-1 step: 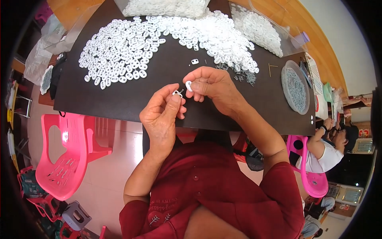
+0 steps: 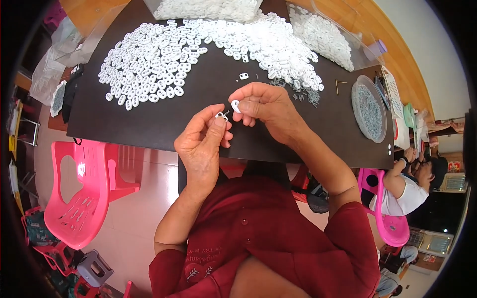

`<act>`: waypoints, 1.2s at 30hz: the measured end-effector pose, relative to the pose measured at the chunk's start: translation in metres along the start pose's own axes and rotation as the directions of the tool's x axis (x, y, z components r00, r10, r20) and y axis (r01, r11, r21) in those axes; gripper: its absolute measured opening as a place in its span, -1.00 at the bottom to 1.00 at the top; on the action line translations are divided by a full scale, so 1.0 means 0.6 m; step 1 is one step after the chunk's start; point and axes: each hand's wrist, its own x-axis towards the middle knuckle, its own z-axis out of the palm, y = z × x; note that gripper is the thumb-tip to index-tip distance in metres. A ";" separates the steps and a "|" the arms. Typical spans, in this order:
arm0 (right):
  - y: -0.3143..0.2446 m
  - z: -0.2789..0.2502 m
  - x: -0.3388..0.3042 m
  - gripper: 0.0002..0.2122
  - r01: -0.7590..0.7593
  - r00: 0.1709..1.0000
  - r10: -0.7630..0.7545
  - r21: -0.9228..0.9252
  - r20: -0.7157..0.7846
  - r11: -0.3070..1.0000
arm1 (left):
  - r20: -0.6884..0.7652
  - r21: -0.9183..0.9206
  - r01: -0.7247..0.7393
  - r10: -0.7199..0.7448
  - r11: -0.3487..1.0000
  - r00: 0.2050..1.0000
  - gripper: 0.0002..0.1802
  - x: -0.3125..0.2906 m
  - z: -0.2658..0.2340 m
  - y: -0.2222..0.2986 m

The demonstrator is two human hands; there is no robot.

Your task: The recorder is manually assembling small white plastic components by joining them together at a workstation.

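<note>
My left hand (image 2: 204,136) pinches a small white two-holed plastic piece (image 2: 219,115) between thumb and forefinger. A short metal spring (image 2: 226,113) stands out from it, pointing toward the right hand. My right hand (image 2: 263,107) is closed on a white oval plastic cap (image 2: 235,106), held with its edge facing the left hand. The two parts are apart, a small gap between them, above the front of the dark table. Just beyond the right hand lies a single white two-holed piece (image 2: 243,76).
White oval pieces (image 2: 144,64) spread over the far left, beside a heap of white parts (image 2: 278,44). Loose grey springs (image 2: 312,96) lie by the heap. A round tub of springs (image 2: 368,109) stands right. Clear boxes line the back; a pink chair (image 2: 82,193) stands left, and a person (image 2: 407,186) sits right.
</note>
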 end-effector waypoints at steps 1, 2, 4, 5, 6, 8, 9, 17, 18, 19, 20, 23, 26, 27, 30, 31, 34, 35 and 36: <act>-0.001 0.002 -0.002 -0.83 -0.003 1.000 0.003 0.000 0.003 1.000 | 0.003 0.015 -0.003 0.003 1.000 1.000 -0.81 0.000 -0.001 0.000; -0.003 0.003 -0.003 -0.82 0.001 1.000 -0.001 -0.002 -0.005 1.000 | 0.007 0.030 -0.006 0.005 1.000 1.000 -0.80 -0.001 -0.002 0.000; -0.002 0.006 -0.003 -0.81 0.006 1.000 -0.006 -0.004 -0.012 1.000 | 0.000 0.032 0.007 -0.007 0.999 1.000 -0.81 -0.002 -0.002 0.001; 0.000 0.007 -0.003 -0.80 0.014 1.000 -0.014 -0.001 -0.020 1.000 | -0.005 0.033 0.021 -0.021 0.999 1.000 -0.82 -0.002 -0.001 0.001; 0.001 0.008 -0.004 -0.80 0.022 0.999 -0.022 0.002 -0.030 1.000 | -0.006 0.032 0.022 -0.022 0.999 1.000 -0.82 -0.002 -0.001 0.001; 0.003 0.012 -0.003 -0.80 0.037 0.999 -0.037 -0.008 -0.031 0.999 | -0.022 0.041 0.027 -0.026 0.999 0.999 -0.84 -0.002 0.000 0.000; 0.005 0.014 -0.003 -0.80 0.052 0.998 -0.052 -0.016 -0.030 0.999 | -0.024 0.041 0.029 -0.028 0.999 0.999 -0.84 -0.002 0.000 0.001; 0.004 0.023 0.000 -0.82 0.073 0.994 -0.080 -0.094 -0.072 0.993 | -0.037 0.098 0.012 -0.008 0.995 0.999 -0.85 -0.003 0.001 -0.004; 0.004 0.024 0.000 -0.83 0.085 0.992 -0.094 -0.107 -0.083 0.991 | -0.038 0.098 0.013 -0.010 0.995 0.999 -0.85 -0.003 0.002 -0.003; 0.005 0.024 -0.001 -0.83 0.083 0.992 -0.092 -0.106 -0.083 0.991 | -0.038 0.096 0.023 -0.019 0.995 0.999 -0.84 -0.004 0.003 -0.001; 0.005 0.025 -0.002 -0.84 0.097 0.990 -0.109 -0.130 -0.092 0.987 | -0.038 0.094 0.032 -0.028 0.995 0.999 -0.84 -0.004 0.003 0.000; 0.006 0.028 -0.002 -0.85 0.117 0.986 -0.134 -0.165 -0.096 0.979 | -0.038 0.108 0.026 -0.022 0.994 0.999 -0.84 -0.003 0.003 -0.002; 0.007 0.031 -0.004 -0.86 0.122 0.985 -0.142 -0.182 -0.099 0.976 | -0.033 0.111 -0.002 0.006 0.994 0.999 -0.84 -0.003 0.001 -0.004; 0.008 0.032 -0.003 -0.86 0.122 0.984 -0.143 -0.187 -0.103 0.975 | -0.034 0.111 -0.003 0.006 0.994 0.999 -0.84 -0.003 0.001 -0.005; 0.011 0.034 -0.006 -0.87 0.154 0.978 -0.176 -0.183 -0.111 0.971 | -0.039 0.138 -0.031 0.037 0.990 0.999 -0.84 -0.005 0.002 -0.007; 0.013 0.034 -0.006 -0.87 0.155 0.978 -0.178 -0.185 -0.112 0.970 | -0.039 0.135 -0.037 0.043 0.990 0.998 -0.85 -0.005 0.003 -0.007; 0.017 0.037 -0.006 -0.88 0.189 0.967 -0.220 -0.212 -0.129 0.959 | -0.042 0.131 -0.039 0.045 0.991 0.998 -0.85 -0.005 0.003 -0.009; 0.018 0.038 -0.006 -0.88 0.194 0.965 -0.226 -0.217 -0.134 0.957 | -0.045 0.131 -0.034 0.040 0.991 0.998 -0.84 -0.005 0.003 -0.009; 0.018 0.039 -0.006 -0.88 0.198 0.963 -0.232 -0.222 -0.138 0.955 | -0.045 0.130 -0.035 0.041 0.991 0.998 -0.84 -0.005 0.003 -0.010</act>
